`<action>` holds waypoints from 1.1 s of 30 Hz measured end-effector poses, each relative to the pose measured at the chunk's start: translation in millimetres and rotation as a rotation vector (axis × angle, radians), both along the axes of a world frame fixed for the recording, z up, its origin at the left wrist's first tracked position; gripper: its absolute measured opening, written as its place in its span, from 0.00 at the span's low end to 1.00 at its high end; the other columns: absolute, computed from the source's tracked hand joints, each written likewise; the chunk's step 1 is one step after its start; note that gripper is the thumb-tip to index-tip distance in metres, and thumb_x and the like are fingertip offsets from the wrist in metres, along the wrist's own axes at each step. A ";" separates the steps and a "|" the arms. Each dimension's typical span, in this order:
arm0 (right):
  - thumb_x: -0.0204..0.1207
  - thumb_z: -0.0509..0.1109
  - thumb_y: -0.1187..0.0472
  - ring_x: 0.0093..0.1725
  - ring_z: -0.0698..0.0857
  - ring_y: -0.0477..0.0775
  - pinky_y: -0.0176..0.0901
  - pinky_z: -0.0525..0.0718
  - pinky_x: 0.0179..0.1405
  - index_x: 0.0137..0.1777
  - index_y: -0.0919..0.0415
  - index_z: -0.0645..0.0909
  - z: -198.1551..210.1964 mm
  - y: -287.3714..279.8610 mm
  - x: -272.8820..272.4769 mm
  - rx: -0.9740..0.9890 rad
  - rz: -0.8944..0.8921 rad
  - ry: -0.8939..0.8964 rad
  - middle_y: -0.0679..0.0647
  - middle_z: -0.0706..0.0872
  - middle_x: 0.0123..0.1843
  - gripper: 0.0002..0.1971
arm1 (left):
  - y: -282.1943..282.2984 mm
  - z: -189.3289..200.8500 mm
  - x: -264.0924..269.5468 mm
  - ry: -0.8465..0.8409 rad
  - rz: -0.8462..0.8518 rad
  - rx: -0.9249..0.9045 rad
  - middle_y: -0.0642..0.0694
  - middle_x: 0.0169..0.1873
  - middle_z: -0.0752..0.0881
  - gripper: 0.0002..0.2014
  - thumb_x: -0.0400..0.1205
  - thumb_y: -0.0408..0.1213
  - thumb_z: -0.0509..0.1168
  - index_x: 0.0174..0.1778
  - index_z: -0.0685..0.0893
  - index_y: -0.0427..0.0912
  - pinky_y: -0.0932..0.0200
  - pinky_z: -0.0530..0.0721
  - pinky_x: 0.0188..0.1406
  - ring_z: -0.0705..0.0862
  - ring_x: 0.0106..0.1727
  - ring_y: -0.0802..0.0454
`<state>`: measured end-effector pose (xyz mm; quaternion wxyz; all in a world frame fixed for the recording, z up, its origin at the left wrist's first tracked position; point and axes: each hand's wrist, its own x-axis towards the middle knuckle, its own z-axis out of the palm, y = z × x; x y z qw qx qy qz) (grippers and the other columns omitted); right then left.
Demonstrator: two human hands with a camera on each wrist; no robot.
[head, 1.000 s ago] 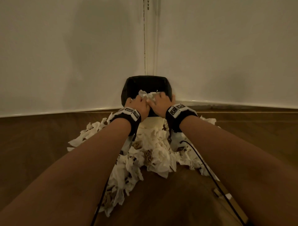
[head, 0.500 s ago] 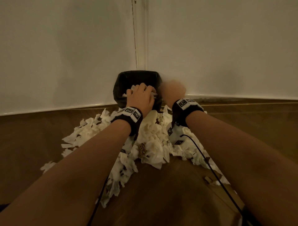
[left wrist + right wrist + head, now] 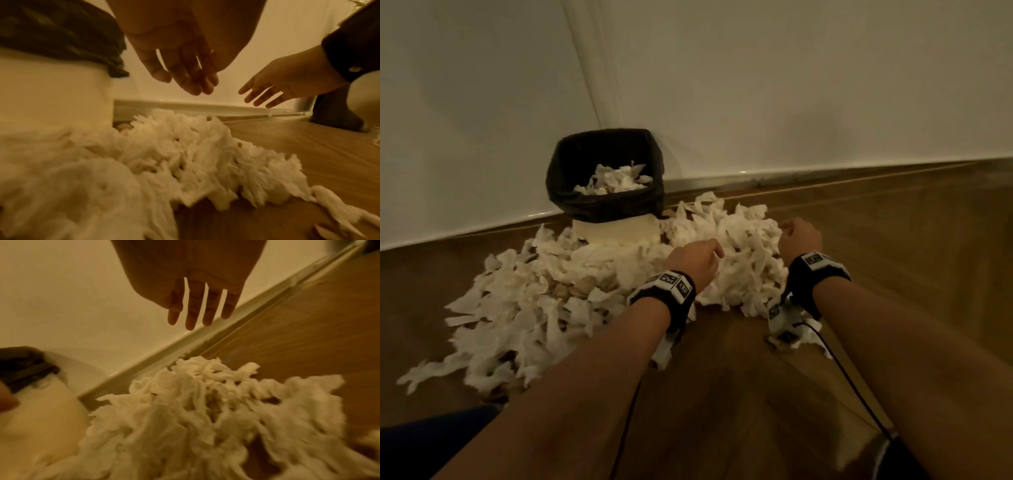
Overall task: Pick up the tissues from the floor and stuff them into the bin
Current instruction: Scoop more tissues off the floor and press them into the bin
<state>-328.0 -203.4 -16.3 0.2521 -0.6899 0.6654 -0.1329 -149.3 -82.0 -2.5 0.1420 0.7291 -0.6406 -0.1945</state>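
A white bin point(image 3: 616, 231) with a black liner point(image 3: 606, 202) stands in the wall corner, with crumpled tissues point(image 3: 614, 180) inside. A wide heap of white tissues point(image 3: 544, 301) covers the wooden floor in front of it. My left hand point(image 3: 697, 258) hovers just above the right part of the heap point(image 3: 185, 146), fingers relaxed and empty point(image 3: 185, 78). My right hand point(image 3: 799, 236) hangs over the heap's right edge point(image 3: 205, 394), fingers straight and spread point(image 3: 197, 313), holding nothing.
White walls meet behind the bin, with a baseboard point(image 3: 825, 171) along the floor. Bare wooden floor point(image 3: 893, 233) lies right of the heap and in front of it. Cables run from both wrist bands point(image 3: 815, 274) along my forearms.
Both hands have left the bin's mouth and come back down and to the right over the heap on the floor. The tissues that they pressed stay in the bin. My head has shifted right.
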 end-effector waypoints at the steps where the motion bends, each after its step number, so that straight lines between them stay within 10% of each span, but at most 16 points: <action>1: 0.81 0.55 0.63 0.64 0.77 0.65 0.60 0.80 0.62 0.61 0.54 0.79 -4.7 3.4 -11.6 0.025 -0.021 0.008 0.61 0.80 0.64 0.15 | -0.3 -7.9 -9.8 0.015 -0.020 0.022 0.47 0.45 0.84 0.11 0.84 0.39 0.54 0.56 0.79 0.49 0.57 0.75 0.38 0.77 0.39 0.51; 15: 0.79 0.63 0.55 0.66 0.76 0.64 0.54 0.77 0.65 0.67 0.56 0.75 -68.9 56.7 -100.8 0.344 -0.199 0.219 0.60 0.78 0.66 0.17 | 20.9 -106.1 -151.3 -0.081 -0.466 0.330 0.42 0.75 0.59 0.22 0.83 0.40 0.58 0.74 0.67 0.54 0.43 0.73 0.66 0.63 0.72 0.36; 20: 0.80 0.61 0.55 0.47 0.81 0.59 0.47 0.81 0.47 0.57 0.57 0.81 -80.5 65.6 -122.8 0.527 -0.144 0.236 0.59 0.84 0.58 0.12 | 27.4 -121.4 -166.5 -0.119 -0.389 0.368 0.41 0.77 0.54 0.26 0.84 0.37 0.56 0.78 0.58 0.54 0.43 0.74 0.63 0.64 0.71 0.34; 29: 0.80 0.63 0.62 0.49 0.82 0.56 0.46 0.81 0.49 0.58 0.60 0.81 -89.1 80.5 -97.9 0.684 0.176 0.238 0.59 0.85 0.59 0.10 | 17.4 -128.7 -165.2 -0.009 -0.328 0.348 0.49 0.79 0.50 0.38 0.82 0.28 0.54 0.78 0.47 0.67 0.40 0.76 0.63 0.66 0.72 0.38; 33: 0.82 0.58 0.63 0.53 0.84 0.57 0.46 0.84 0.54 0.56 0.61 0.85 -81.1 73.1 -98.3 0.515 0.119 0.323 0.58 0.86 0.58 0.14 | 9.3 -130.9 -159.4 -0.045 -0.401 0.397 0.42 0.72 0.63 0.30 0.81 0.31 0.58 0.78 0.57 0.54 0.45 0.77 0.61 0.73 0.65 0.37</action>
